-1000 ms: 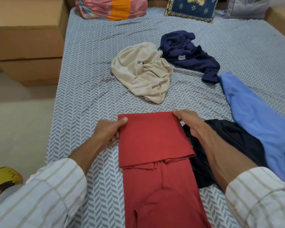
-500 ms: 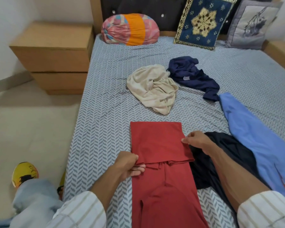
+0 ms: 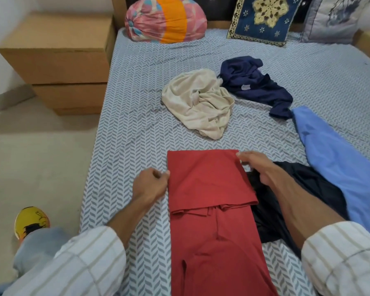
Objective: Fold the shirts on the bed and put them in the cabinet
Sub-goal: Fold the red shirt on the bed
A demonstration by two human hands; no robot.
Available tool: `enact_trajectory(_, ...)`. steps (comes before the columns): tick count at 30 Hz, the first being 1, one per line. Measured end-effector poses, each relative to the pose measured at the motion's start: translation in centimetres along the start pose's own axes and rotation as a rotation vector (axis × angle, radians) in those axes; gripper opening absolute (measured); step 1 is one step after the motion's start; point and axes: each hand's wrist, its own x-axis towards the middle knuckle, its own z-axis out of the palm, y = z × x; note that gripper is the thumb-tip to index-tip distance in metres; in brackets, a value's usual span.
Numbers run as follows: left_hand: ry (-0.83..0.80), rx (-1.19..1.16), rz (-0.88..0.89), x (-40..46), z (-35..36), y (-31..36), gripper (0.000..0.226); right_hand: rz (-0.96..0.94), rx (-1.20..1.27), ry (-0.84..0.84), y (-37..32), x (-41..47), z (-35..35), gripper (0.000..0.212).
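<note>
A red shirt [image 3: 209, 189] lies as a long strip on the bed [image 3: 137, 129], its far end folded back toward me. My left hand [image 3: 150, 183] pinches the left edge of that folded part. My right hand [image 3: 256, 165] holds its far right corner. A black garment [image 3: 308, 189] lies under my right forearm. Beyond it lie a light blue shirt [image 3: 338, 163], a crumpled cream shirt [image 3: 201, 103] and a navy shirt [image 3: 254, 84].
A wooden bedside cabinet [image 3: 58, 56] with drawers stands left of the bed. A pink and orange bolster [image 3: 165, 20] and two cushions lean on the headboard. Beige floor lies to the left, with a yellow shoe [image 3: 30, 221] near my leg.
My left hand slid down the shirt's left edge, then back up to its middle. My right hand dropped a little and returned to the far right corner. The view shifted.
</note>
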Motion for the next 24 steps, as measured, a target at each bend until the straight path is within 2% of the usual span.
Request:
enact_trajectory(5, -0.023, 0.036, 0.129, 4.6, 0.7, 2.6, 0.053, 0.0, -0.02, -0.01, -1.1, 2.4, 0.7, 0.022)
enact_trajectory(10, -0.122, 0.013, 0.114, 6.6, 1.3, 3.7, 0.019, 0.031, -0.099, -0.055, -1.0, 2.9, 0.7, 0.016)
enact_trajectory(13, -0.159, -0.104, 0.071, 6.4, 1.0, 4.0, 0.012, 0.022, -0.065, -0.043, -0.8, 2.2, 0.9, 0.017)
enact_trajectory(15, -0.203, -0.21, 0.052, 5.3, 0.7, 4.1, 0.015, -0.013, -0.059, -0.031, -1.1, 1.0, 0.8, 0.016)
enact_trajectory(18, -0.157, -0.233, 0.139, 2.5, 0.0, 3.8, 0.022, -0.084, -0.02, -0.029, -1.8, -1.7, 0.6, 0.02)
enact_trajectory(22, -0.172, -0.224, 0.241, -1.4, -1.4, 4.1, 0.053, -0.304, -0.219, 0.058, -1.7, -6.9, -1.6, 0.026)
enact_trajectory(24, -0.171, -0.189, 0.272, -3.6, -2.5, 4.1, 0.051, -0.379, -0.26, 0.065, -1.3, -9.9, -3.2, 0.028)
